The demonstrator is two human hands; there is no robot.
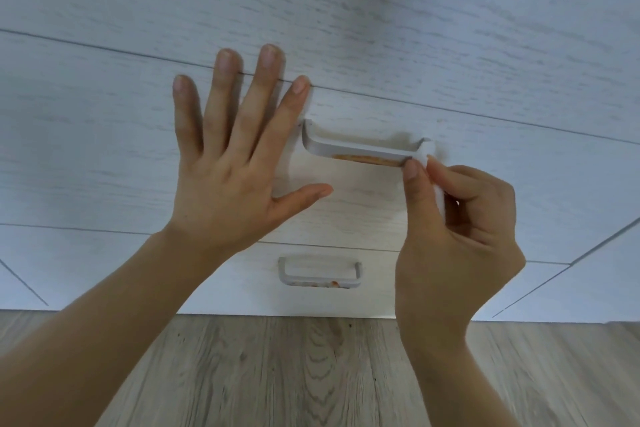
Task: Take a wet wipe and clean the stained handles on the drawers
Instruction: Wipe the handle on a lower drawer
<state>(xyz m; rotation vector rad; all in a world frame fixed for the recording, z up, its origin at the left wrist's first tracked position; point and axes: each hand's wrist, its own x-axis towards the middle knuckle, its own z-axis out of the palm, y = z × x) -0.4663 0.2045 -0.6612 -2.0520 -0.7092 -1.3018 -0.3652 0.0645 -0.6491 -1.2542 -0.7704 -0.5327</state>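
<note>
At upper handle [356, 149] right end, wipe [437, 184] pinched in right hand [460, 229]

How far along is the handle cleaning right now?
Done: the wipe is fetched. In hand: the right hand pinches it at the upper handle's right end while the left hand lies flat against the drawer front. Left: both that and the lower handle show orange stains.

soft even daylight, wide-angle edge warp
</note>
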